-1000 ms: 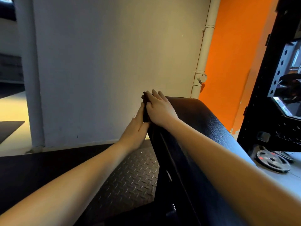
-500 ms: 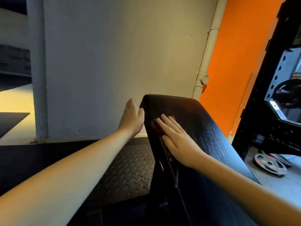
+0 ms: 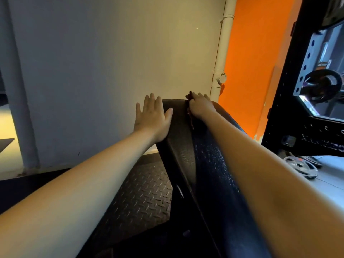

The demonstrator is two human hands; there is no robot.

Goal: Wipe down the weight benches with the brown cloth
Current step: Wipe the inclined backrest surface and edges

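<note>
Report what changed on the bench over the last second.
The right hand swept the brown cloth down the bench pad, then back up to its top edge. The left hand stayed against the pad's left side; the bench itself did not move.

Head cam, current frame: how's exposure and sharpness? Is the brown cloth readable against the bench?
Head view: uneven light, warm on the wall, bench pad nearly black with small specular flecks; brown cloth under the right hand shows only as a thin dark-red strip, low contrast; left hand fairly sharp; forearms near the bottom edge soft and stretched by the wide lens.
</note>
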